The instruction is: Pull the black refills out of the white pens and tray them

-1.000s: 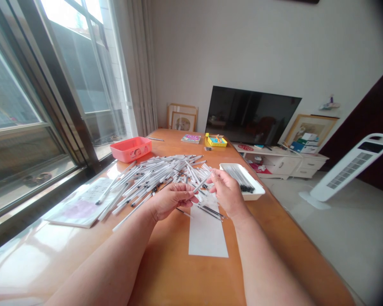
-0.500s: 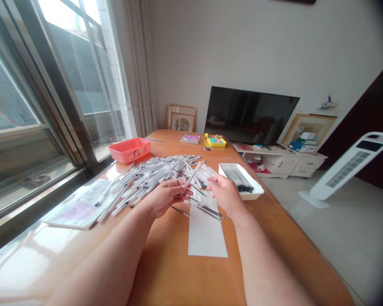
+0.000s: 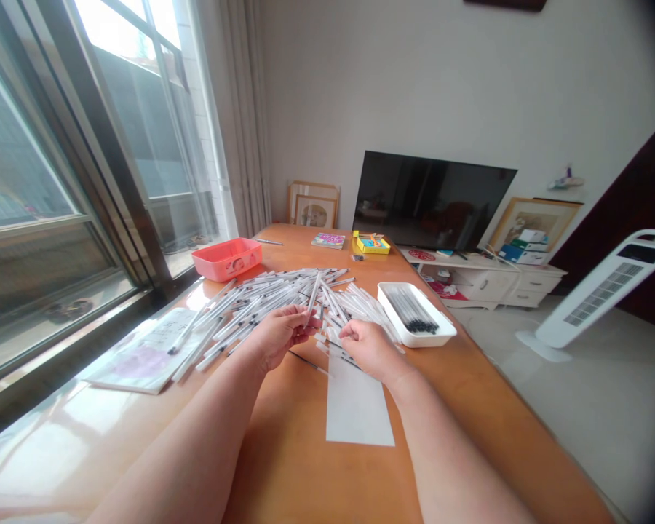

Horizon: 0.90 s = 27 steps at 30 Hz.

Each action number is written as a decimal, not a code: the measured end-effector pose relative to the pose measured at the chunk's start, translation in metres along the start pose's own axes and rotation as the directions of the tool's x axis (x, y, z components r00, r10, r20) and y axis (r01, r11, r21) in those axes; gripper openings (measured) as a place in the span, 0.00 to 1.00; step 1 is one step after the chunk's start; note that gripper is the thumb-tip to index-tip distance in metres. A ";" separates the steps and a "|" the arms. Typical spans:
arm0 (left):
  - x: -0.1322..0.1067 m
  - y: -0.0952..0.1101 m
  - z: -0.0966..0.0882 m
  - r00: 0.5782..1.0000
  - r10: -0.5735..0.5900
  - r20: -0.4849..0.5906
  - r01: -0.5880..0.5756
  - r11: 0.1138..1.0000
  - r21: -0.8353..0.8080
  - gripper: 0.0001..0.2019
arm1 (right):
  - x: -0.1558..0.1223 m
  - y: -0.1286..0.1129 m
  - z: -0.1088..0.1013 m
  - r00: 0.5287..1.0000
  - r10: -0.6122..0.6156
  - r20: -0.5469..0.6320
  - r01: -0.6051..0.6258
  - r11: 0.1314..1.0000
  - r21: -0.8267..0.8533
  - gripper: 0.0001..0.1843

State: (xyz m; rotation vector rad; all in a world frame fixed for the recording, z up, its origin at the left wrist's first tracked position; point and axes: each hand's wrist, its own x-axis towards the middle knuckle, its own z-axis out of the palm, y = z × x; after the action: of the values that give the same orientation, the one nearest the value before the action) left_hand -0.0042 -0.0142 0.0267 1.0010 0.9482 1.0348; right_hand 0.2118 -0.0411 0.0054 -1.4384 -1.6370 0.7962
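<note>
**Left hand (image 3: pixel 281 336) pinches a white pen (image 3: pixel 313 295) upright above the pile**

A long orange wooden desk (image 3: pixel 311 466) runs beside a large window (image 3: pixel 49 145), with a flat-screen TV (image 3: pixel 431 200) at its far end, behind it a low white cabinet (image 3: pixel 485 284). A loose heap of white pens (image 3: pixel 273 306) spreads across the middle of the desk. A coral plastic box (image 3: pixel 227 259) sits beyond the heap, and printed papers (image 3: pixel 142 349) lie on the window side. Just right of the heap, a white tray (image 3: pixel 439 336) holds black-tipped refills (image 3: pixel 412 311) laid side by side. A white paper strip (image 3: pixel 359 411) lies on the near side of the heap.

The left grip is closed on the pen, which stands above the heap. The right hand (image 3: pixel 368 351) sits at the heap's near edge with its fingers curled; whether that grip holds anything is hard to tell, as the fingers hide it. A thin black-tipped refill (image 3: pixel 306 362) lies on the desk just below the left hand.
</note>
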 end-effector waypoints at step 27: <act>-0.006 0.008 0.000 0.996 0.085 -0.032 -0.078 0.982 0.169 0.15 | 0.008 -0.006 0.000 0.982 -0.098 -0.164 0.101 0.995 0.009 0.14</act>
State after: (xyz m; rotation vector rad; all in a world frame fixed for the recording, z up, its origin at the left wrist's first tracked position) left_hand -0.0076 -0.0183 0.0350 1.1711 1.0465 1.0586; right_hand 0.2087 -0.0337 0.0118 -1.3616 -1.5598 0.6181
